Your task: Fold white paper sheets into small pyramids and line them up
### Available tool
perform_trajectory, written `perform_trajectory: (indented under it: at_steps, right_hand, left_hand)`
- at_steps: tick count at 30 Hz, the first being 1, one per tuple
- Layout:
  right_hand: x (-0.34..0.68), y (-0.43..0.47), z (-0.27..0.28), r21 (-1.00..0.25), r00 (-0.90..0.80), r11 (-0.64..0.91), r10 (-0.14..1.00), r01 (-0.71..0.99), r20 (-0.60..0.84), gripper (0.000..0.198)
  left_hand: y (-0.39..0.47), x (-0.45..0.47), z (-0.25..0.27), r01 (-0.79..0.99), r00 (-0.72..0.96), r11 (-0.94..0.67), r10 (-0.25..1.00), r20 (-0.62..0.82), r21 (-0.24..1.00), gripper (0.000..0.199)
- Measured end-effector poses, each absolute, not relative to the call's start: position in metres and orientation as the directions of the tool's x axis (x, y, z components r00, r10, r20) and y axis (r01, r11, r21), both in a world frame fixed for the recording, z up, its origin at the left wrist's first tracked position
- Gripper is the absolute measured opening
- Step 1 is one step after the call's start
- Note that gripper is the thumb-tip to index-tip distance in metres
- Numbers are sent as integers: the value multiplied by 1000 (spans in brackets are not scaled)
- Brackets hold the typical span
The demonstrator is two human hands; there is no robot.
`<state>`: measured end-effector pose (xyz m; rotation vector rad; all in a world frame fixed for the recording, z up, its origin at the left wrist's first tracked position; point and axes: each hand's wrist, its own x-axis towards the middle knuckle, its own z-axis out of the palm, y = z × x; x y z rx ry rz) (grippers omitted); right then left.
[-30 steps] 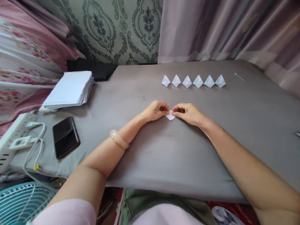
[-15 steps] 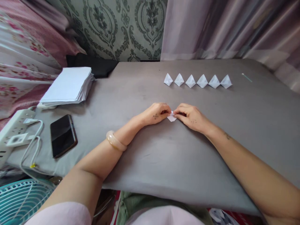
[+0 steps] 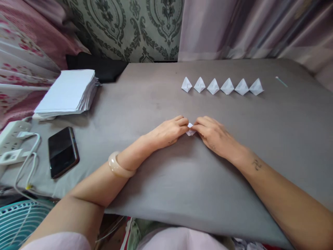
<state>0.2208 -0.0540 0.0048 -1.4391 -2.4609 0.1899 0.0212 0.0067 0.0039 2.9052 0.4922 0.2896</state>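
Now your left hand (image 3: 169, 132) and right hand (image 3: 214, 135) pinch the paper (image 3: 190, 132) between them, fingers (image 3: 184, 124) gripping its sides, nearer you than the paper row (image 3: 227, 86); uneven pulling could perhaps tear its folds.

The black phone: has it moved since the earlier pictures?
No; the black phone keeps its place beside the power strip; only the whole view shifted.

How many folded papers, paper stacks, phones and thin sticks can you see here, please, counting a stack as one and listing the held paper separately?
Folded papers in the row: 6
Held folded paper: 1
Paper stack: 1
Phone: 1
Thin stick: 1
Total: 10
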Motion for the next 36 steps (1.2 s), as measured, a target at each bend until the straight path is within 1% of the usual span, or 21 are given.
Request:
perform_trajectory:
  at_steps: [5, 7, 8, 9, 10, 11, 12, 13, 14, 15, 16, 18, 20, 21, 23, 26, 28, 29, 31, 34, 36]
  right_hand:
    - [211, -66, 12, -62, -479, 488, 870, 871, 117, 30]
    - [208, -70, 12, -8, -488, 493, 864, 870, 121, 29]
    - [207, -72, 12, 4, -490, 493, 863, 870, 127, 28]
    - [207, -73, 11, 4, -488, 492, 862, 870, 134, 27]
    - [207, -73, 10, -8, -481, 487, 865, 874, 146, 27]
    - [208, -74, 10, -31, -464, 474, 871, 880, 159, 27]
    - [208, -74, 9, -62, -441, 457, 881, 887, 172, 28]
    - [209, -73, 8, -93, -416, 437, 891, 895, 183, 28]
    - [209, -74, 7, -117, -390, 416, 900, 902, 195, 29]
    - [208, -74, 6, -127, -371, 401, 906, 907, 206, 30]
    - [207, -74, 5, -123, -362, 394, 906, 911, 218, 30]
    - [205, -76, 4, -94, -372, 403, 897, 911, 241, 30]
    - [203, -77, 2, -91, -370, 404, 892, 910, 259, 28]
    - [202, -77, 1, -121, -348, 389, 899, 913, 266, 26]
    - [203, -74, -1, -251, -249, 318, 930, 914, 272, 25]
    - [207, -66, -6, -501, -114, 222, 965, 837, 237, 25]
    - [210, -60, -10, -589, -90, 203, 972, 782, 216, 20]
    - [211, -57, -11, -605, -86, 197, 974, 772, 208, 18]
    - [212, -55, -13, -597, -87, 188, 977, 780, 194, 19]
    - [213, -58, -12, -541, -127, 196, 979, 818, 162, 32]
    - [212, -62, -9, -503, -159, 202, 979, 841, 127, 36]
  left_hand:
    - [-18, 29, 8, 377, 922, -924, 381, 75, 55, 26]
    - [-24, 34, 8, 403, 912, -914, 406, 55, 52, 24]
    - [-25, 35, 8, 423, 902, -903, 428, 59, 73, 24]
    - [-24, 36, 6, 448, 886, -887, 458, 76, 116, 25]
    - [-22, 35, 5, 477, 861, -860, 499, 102, 183, 26]
    - [-17, 34, 3, 509, 820, -815, 557, 133, 276, 29]
    - [-12, 33, 1, 534, 762, -746, 629, 155, 397, 32]
    - [-7, 31, -1, 546, 691, -641, 708, 142, 540, 35]
    - [-2, 29, -2, 554, 629, -513, 774, 74, 656, 36]
    - [3, 28, -4, 566, 564, -387, 826, 2, 728, 35]
    - [6, 28, -4, 564, 518, -310, 854, -36, 765, 33]
    - [8, 30, -4, 576, 471, -294, 882, -16, 763, 27]
    - [7, 34, -3, 602, 472, -351, 881, 35, 717, 24]
    - [6, 35, -2, 611, 485, -375, 873, 44, 698, 23]
    - [6, 37, -2, 599, 529, -390, 848, 20, 699, 21]
    - [8, 35, -4, 534, 605, -384, 796, -23, 754, 24]
    - [9, 34, -6, 500, 626, -386, 780, -16, 775, 25]
    - [9, 34, -7, 491, 626, -396, 780, 2, 776, 24]
    - [8, 33, -8, 481, 622, -424, 782, 43, 768, 22]
    - [7, 31, -11, 447, 648, -467, 757, 84, 763, 19]
    - [5, 30, -12, 404, 682, -496, 723, 108, 769, 18]
